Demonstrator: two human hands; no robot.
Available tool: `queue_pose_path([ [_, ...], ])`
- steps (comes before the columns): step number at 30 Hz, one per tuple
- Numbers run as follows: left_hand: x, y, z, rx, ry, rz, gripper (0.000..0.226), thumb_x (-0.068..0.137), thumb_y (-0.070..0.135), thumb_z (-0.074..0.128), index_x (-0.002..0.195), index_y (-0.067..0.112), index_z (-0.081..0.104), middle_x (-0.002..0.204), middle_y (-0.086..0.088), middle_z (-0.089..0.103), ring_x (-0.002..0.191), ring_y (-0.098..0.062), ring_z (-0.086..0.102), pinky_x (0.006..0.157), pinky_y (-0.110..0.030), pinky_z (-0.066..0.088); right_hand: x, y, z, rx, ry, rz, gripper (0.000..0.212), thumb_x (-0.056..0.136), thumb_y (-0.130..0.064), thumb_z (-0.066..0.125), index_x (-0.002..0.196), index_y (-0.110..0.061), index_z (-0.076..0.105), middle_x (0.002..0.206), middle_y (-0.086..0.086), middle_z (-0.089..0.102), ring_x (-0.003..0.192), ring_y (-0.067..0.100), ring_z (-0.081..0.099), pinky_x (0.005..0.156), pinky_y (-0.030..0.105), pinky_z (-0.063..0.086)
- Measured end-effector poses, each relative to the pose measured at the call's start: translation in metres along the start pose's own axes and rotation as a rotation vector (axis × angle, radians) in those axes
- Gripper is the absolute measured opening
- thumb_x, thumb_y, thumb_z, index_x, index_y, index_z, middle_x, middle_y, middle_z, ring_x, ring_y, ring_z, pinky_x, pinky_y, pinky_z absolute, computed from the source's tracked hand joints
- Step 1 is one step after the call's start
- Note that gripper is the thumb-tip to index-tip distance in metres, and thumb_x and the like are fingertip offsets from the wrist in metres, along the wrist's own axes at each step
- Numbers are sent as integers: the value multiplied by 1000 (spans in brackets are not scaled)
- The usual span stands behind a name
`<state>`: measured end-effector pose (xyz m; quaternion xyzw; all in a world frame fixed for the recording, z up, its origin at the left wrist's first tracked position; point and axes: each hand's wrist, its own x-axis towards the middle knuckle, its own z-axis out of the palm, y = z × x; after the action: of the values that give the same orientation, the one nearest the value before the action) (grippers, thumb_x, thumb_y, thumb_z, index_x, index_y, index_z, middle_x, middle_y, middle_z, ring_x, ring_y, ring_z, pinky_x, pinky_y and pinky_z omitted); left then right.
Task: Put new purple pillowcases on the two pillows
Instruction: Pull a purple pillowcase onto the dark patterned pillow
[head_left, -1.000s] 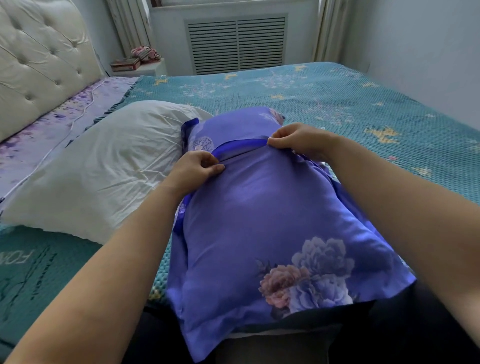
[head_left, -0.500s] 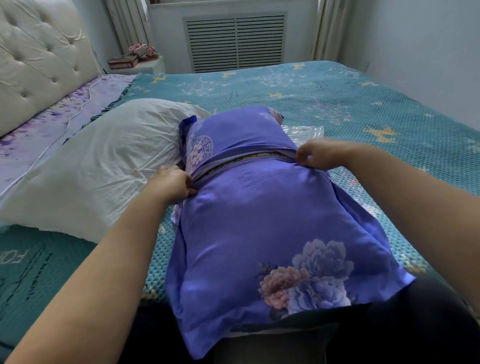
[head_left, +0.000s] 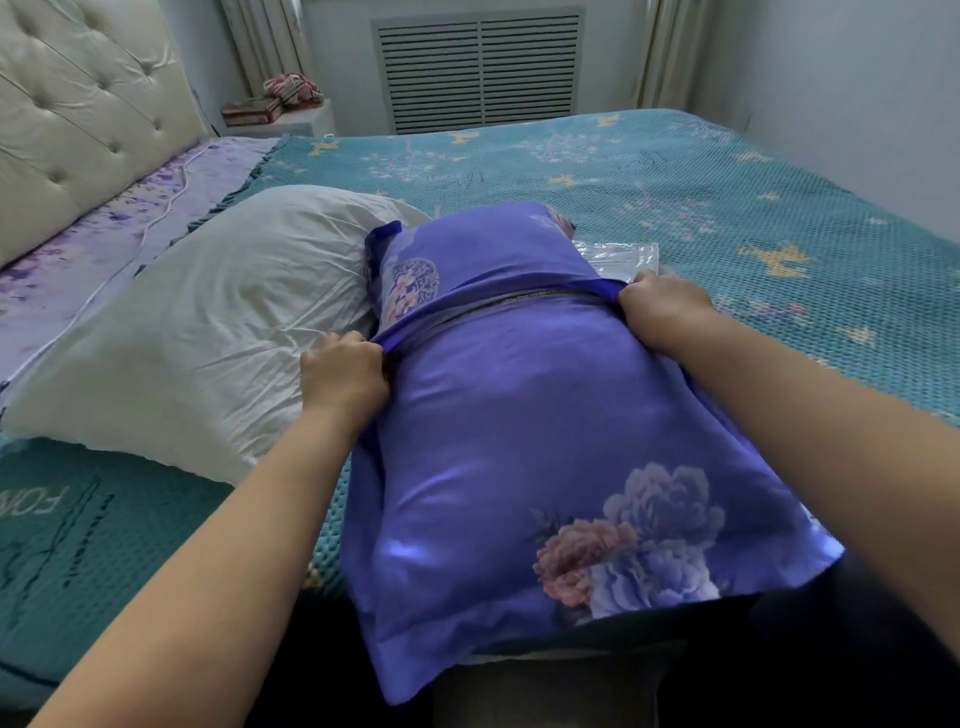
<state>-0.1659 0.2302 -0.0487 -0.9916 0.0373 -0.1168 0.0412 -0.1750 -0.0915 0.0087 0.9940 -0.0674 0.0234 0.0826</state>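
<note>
Nearest: glossy purple floral pillowcase (head_left: 519, 441) already over one pillow, lying lengthways on the bed's near edge, near end against the person's dark-clad lap, probably so it stays braced while the far end is worked. Big peony print at near right corner.

Mid: left hand (head_left: 343, 371) curled tight, pinching the case's open hem at the left side; right hand (head_left: 660, 312) also clenched on the same hem at the right side. Both pull the hem outward, stretching the opening taut, likely to line up the dark zipper strip (head_left: 524, 299) running between them for closing. Beyond the hem, the purple flap end with a round motif (head_left: 415, 278) covers the pillow's far end.

Left: bare white crumpled pillow (head_left: 223, 332), touching the purple one, no case yet — second half of the task not started.

Far right of flap: clear plastic packaging bag (head_left: 618, 257), flat on the teal knobbly bedspread (head_left: 727, 197).

Writing: inverted letters "FOR" (head_left: 36, 506) on teal fabric at near left, rest unreadable. Tufted cream headboard (head_left: 78, 114) far left.
</note>
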Motion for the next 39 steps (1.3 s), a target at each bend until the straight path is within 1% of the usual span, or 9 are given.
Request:
queue_pose_path([
  [8, -4, 5, 10, -108, 34, -47, 28, 96, 16, 37, 102, 4, 62, 106, -18, 62, 96, -40, 62, 75, -41, 46, 9, 13, 8, -84, 198, 80, 34, 92, -15, 39, 114, -9, 63, 117, 13, 63, 107, 33, 60, 83, 35, 44],
  [11, -11, 9, 1, -142, 131, 40, 20, 94, 11, 40, 95, 2, 59, 103, -17, 57, 86, -41, 62, 63, -41, 40, 6, 17, 22, 9, 152, 70, 36, 96, -11, 32, 120, -3, 59, 127, 16, 56, 110, 38, 58, 86, 40, 45],
  [15, -17, 17, -14, -202, 302, 101, 20, 89, 7, 45, 100, 7, 62, 109, -11, 59, 89, -38, 60, 59, -39, 39, 8, 10, 20, 387, 80, 29, 34, 102, -18, 31, 122, 2, 50, 154, 11, 28, 127, 36, 46, 98, 43, 37],
  [19, -7, 35, -29, -514, 358, 22, 25, 84, 25, 61, 106, 13, 57, 102, -9, 63, 93, -34, 59, 71, -40, 44, 3, -3, 0, 856, 72, -48, 52, 92, -37, 56, 132, -7, 44, 135, 13, 50, 121, 28, 48, 96, 27, 34],
  [23, 10, 45, -29, -521, 151, -3, 49, 80, 19, 59, 126, 14, 40, 119, -12, 57, 106, -36, 55, 84, -44, 44, 1, -12, -10, 675, 103, -163, 84, 76, -29, 72, 143, -27, 21, 139, 18, 37, 125, 34, 42, 103, 38, 36],
  [27, 10, 57, -29, -480, 269, 14, 15, 79, 13, 51, 94, 16, 54, 97, -13, 63, 89, -37, 59, 66, -36, 39, 8, -35, -3, 442, 136, -99, 70, 82, -23, 60, 143, -26, 26, 133, 19, 42, 123, 37, 41, 98, 44, 38],
  [33, -17, 67, -24, -493, 593, 131, 10, 65, 4, 53, 69, 12, 49, 69, -9, 54, 61, -35, 53, 45, -32, 32, 5, -26, 26, 536, 532, 17, 24, 84, -18, 53, 104, -9, 62, 111, 16, 54, 107, 35, 49, 83, 40, 41],
  [37, -21, 69, -17, -482, 657, 260, 12, 63, 0, 44, 68, 10, 47, 73, -9, 49, 66, -31, 49, 44, -35, 38, -12, -16, 34, 558, 851, -212, 4, 73, -12, 48, 76, -11, 49, 86, 14, 54, 79, 29, 45, 57, 30, 29],
  [39, -22, 67, -17, -503, 703, 335, 18, 60, -5, 43, 69, 10, 46, 75, -8, 49, 66, -30, 47, 45, -36, 37, -19, -7, 33, 487, 945, -308, 13, 69, -8, 47, 73, -17, 40, 73, 11, 53, 67, 27, 44, 50, 29, 24],
])
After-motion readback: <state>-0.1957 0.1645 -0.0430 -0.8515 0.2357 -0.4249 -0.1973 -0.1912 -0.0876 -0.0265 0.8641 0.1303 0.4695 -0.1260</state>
